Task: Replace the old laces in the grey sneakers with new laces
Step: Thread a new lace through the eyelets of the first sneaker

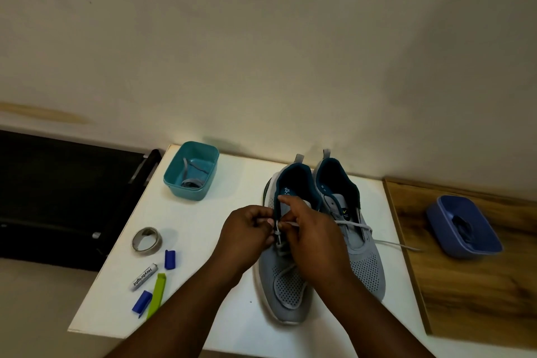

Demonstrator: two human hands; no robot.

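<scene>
- The lace [293, 224] being worked is sitting in the eyelet rows of the left sneaker [283, 273], the landmark for everything below; this sneaker is lying with its long axis running from the toe, nearest the person, to the heel by the wall.
- The left hand [247, 234] is pressing in from the sneaker's left side, its fingers curled narrow and pinching the lace at an eyelet partway up the row.
- The right hand [308, 237] is reaching over the sneaker's tongue from the right, fingers curled around the same lace; the two hands are almost touching above the eyelets, so neither is clearly nearer.
- The coming pull, as I judge it, is needing to run across the sneaker's width, at right angles to its long axis.
- The right sneaker [353, 229] is standing just beside the landmark on its right, parallel to it, with a loose pale lace end [401, 245] trailing off further right.
- Behind and left of the sneaker, a teal tub [191, 171] is holding a coiled grey lace; whether old or new I cannot tell.
- Well off to the right, a blue tub [462, 227] is holding something dark.
- Left of the sneaker, a tape roll [146, 240], a battery [143, 276] and a green clip [156, 295] are lying on the white counter [209, 325].
</scene>
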